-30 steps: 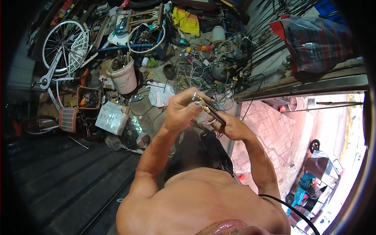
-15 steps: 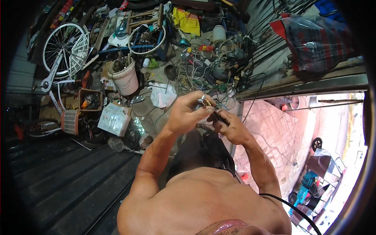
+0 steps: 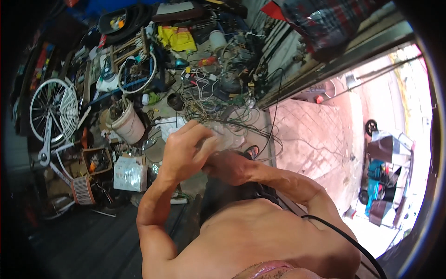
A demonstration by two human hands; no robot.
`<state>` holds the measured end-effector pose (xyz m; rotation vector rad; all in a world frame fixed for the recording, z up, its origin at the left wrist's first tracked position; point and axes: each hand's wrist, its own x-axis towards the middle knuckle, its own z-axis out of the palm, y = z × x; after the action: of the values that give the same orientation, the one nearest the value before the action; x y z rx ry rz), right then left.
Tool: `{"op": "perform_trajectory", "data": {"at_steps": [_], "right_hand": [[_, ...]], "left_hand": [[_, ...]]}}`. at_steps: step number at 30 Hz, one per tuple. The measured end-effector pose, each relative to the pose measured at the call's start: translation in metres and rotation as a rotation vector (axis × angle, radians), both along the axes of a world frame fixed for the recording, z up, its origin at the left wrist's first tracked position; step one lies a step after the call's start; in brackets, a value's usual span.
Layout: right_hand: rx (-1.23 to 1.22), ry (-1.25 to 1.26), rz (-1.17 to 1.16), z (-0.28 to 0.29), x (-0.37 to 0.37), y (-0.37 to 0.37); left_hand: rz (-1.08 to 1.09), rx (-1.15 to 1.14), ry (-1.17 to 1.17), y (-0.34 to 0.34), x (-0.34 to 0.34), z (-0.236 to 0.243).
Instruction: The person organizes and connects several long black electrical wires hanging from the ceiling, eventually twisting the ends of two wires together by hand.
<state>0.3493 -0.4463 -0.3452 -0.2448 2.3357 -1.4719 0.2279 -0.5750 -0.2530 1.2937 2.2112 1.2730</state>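
Observation:
My left hand (image 3: 186,151) is raised above my dark trousers, fingers curled, their tips blurred; whatever they grip is hidden. My right hand (image 3: 230,166) sits just to its right and slightly lower, touching or very near it, smeared by motion and in shadow, so its fingers are unclear. Beyond the hands lie a white plastic sheet (image 3: 166,123) and loops of cable (image 3: 197,108) on the floor. A sandalled foot (image 3: 252,152) shows just past my right hand.
At left stand a white bicycle (image 3: 49,132), a bucket (image 3: 130,125) and a white box (image 3: 127,172). Clutter and a yellow sack (image 3: 174,37) lie ahead. At right is a doorway edge (image 3: 339,65) onto paving (image 3: 306,139), with a small wheeled machine (image 3: 381,176) outside.
The view has turned. Both hands have moved left in the picture, my right one lower. The slim dark tubes with brass fittings they held are out of sight or blurred now.

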Motion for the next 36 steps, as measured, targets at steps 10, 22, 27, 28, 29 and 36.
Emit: {"op": "perform_trajectory", "data": {"at_steps": [10,22,27,28,29,36], "right_hand": [[-0.101,0.110,-0.384,0.018,0.013,0.005],[-0.226,0.109,-0.434,0.045,-0.001,0.011],[-0.286,0.362,-0.541,0.033,-0.008,-0.004],[-0.224,0.324,-0.545,0.039,-0.009,-0.001],[-0.161,0.286,-0.552,0.043,-0.008,0.001],[-0.132,0.194,-0.569,0.029,-0.001,0.030]], "left_hand": [[0.267,0.813,-0.953,-0.013,-0.026,-0.042],[0.169,1.053,-1.159,0.003,0.006,-0.078],[0.190,1.135,-1.301,0.018,0.030,-0.070],[0.180,1.188,-1.317,0.019,0.031,-0.071],[0.157,1.204,-1.298,0.018,0.031,-0.070],[0.248,1.044,-1.184,-0.018,0.009,-0.091]]}}
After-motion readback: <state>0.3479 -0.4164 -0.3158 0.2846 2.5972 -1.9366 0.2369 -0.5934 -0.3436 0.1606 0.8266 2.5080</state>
